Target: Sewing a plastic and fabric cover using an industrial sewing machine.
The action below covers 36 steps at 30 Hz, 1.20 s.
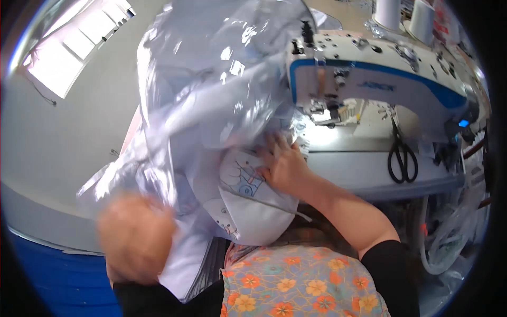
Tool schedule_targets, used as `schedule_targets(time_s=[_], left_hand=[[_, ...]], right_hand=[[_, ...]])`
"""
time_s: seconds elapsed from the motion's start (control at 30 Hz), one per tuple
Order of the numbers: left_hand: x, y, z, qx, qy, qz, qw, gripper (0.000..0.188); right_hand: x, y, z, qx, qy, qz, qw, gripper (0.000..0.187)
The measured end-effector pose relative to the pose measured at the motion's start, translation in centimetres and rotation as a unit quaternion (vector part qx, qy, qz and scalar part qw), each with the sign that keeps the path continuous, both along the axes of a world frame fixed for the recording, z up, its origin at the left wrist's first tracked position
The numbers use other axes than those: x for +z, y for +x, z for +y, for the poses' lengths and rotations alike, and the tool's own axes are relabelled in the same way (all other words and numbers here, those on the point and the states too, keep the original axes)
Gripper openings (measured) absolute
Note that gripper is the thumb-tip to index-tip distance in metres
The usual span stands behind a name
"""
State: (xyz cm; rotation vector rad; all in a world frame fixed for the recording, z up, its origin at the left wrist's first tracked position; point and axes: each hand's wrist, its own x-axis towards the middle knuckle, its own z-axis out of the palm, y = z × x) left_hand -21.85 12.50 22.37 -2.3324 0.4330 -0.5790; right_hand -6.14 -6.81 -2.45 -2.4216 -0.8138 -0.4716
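A large piece of clear, shiny plastic with pale, whitish material under it spreads up and left of the sewing machine. At its near side lies a white rounded piece with cartoon prints, partly over my lap. My right hand rests on the upper edge of this printed piece, just left of the needle area, with fingers and thumb apart. Further left, my left hand is smeared by motion beside the plastic's lower edge. Its fingers cannot be made out, nor whether they hold anything.
Black scissors lie on the machine bed, right of the lit needle area. White thread cones stand behind the machine. A grey wall with a window is at the left; clear plastic hangs at the right below the table.
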Motion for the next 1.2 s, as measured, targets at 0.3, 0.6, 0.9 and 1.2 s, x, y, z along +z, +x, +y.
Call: schedule_targets(time_s=[0.3, 0.6, 0.9, 1.2], left_hand=[[-14.5, -8.4, 3.0, -0.083, -0.288, 0.454, 0.839, 0.007], [-10.6, 6.3, -10.4, -0.324, -0.306, 0.512, 0.735, 0.025], [-14.3, 17.6, -15.4, -0.129, -0.018, 0.32, 0.939, 0.027], [-13.6, 21.1, -12.8, -0.294, -0.151, 0.338, 0.881, 0.02]], right_hand=[[-1.2, -7.8, -3.8, 0.159, 0.33, 0.294, 0.883, 0.032], [-3.1, -9.3, -3.8, 0.084, 0.491, 0.464, 0.733, 0.021], [2.9, -9.3, -6.9, 0.148, 0.468, 0.52, 0.699, 0.015], [-3.4, 2.8, -4.2, 0.01, 0.143, 0.046, 0.989, 0.031]])
